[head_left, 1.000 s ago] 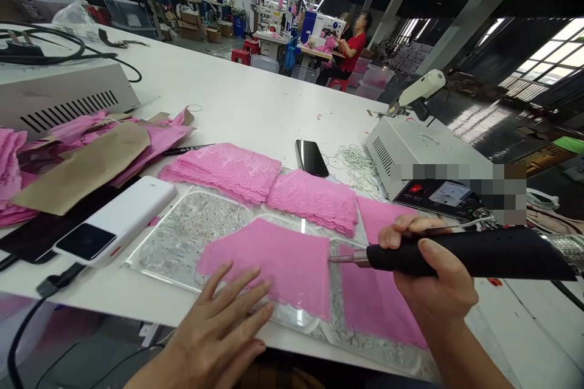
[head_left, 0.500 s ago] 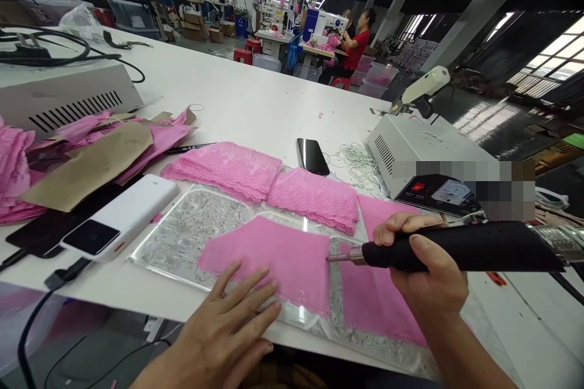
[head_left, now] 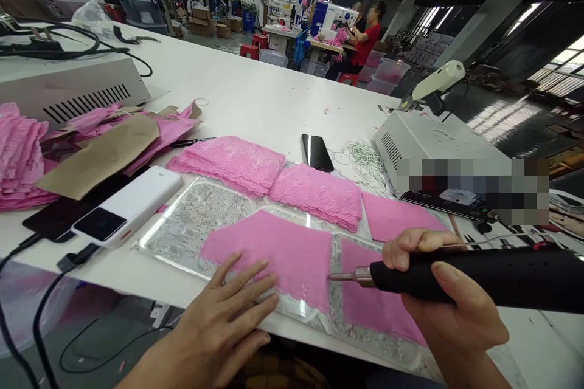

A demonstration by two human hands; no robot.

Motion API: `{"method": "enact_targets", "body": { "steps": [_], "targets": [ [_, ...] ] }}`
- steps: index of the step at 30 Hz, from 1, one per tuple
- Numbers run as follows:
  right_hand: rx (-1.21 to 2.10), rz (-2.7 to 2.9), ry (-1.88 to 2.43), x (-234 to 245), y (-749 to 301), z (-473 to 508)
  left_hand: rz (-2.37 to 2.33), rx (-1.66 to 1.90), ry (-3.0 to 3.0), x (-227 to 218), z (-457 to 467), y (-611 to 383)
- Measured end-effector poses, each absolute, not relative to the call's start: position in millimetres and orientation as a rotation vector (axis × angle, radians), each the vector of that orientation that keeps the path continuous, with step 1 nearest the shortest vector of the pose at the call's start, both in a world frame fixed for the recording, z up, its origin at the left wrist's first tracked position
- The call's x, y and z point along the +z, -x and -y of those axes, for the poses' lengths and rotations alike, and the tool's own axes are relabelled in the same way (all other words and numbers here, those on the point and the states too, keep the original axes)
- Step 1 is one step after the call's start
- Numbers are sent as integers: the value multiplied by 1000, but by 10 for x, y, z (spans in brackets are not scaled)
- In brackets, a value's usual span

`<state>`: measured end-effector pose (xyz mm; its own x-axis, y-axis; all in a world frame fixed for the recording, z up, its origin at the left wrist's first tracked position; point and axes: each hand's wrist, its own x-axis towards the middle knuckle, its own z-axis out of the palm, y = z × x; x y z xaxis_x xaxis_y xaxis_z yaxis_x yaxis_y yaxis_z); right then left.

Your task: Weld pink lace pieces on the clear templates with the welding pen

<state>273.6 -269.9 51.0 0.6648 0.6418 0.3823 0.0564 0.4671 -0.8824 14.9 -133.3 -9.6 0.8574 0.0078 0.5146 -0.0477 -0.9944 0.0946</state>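
Note:
My left hand (head_left: 237, 310) lies with spread fingers on the lower left of a pink fabric piece (head_left: 274, 249). Its scalloped lower edge rests on a clear plastic mat with a speckled silver surface (head_left: 205, 206). In my right hand (head_left: 451, 292) is a thick black-handled tool with a pointed metal tip (head_left: 479, 273), its fingers wrapped round the handle. The tip points left and meets the right edge of the pink piece. Under the tool lies a second pink piece (head_left: 365, 307), partly covered by my right hand. Behind them sit two folded stacks of pink lace (head_left: 232, 164).
A white power bank (head_left: 150, 194) with cables stands on the left beside pink scraps and brown paper (head_left: 104, 155). Further back are a phone (head_left: 317, 153), tangled pale thread (head_left: 365, 158) and a grey machine box (head_left: 438, 140). A person in red (head_left: 365, 42) sits beyond the table.
The tool's tip has slid down along the right edge of the pink piece, toward me, with my right hand. My left hand stays on the fabric. The view has shifted slightly.

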Motion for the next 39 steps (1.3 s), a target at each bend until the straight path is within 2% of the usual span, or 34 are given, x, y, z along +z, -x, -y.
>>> {"method": "enact_targets", "body": {
  "steps": [11, 19, 24, 29, 39],
  "targets": [
    [422, 829, 1018, 529, -2776, 2719, 9, 837, -2870, -133, 1336, -143],
    [170, 608, 1033, 513, -3070, 2663, 132, 838, -2847, -4, 1565, -454],
    [151, 608, 1041, 470, -3090, 2610, 230, 962, -2765, -187, 1763, -802],
    [150, 644, 1021, 450, -3097, 2588, 319, 913, -2799, -375, 1839, -924],
    [163, 700, 1040, 420, -3095, 2566, 354, 841, -2802, -377, 1831, -913]
  ]
}}
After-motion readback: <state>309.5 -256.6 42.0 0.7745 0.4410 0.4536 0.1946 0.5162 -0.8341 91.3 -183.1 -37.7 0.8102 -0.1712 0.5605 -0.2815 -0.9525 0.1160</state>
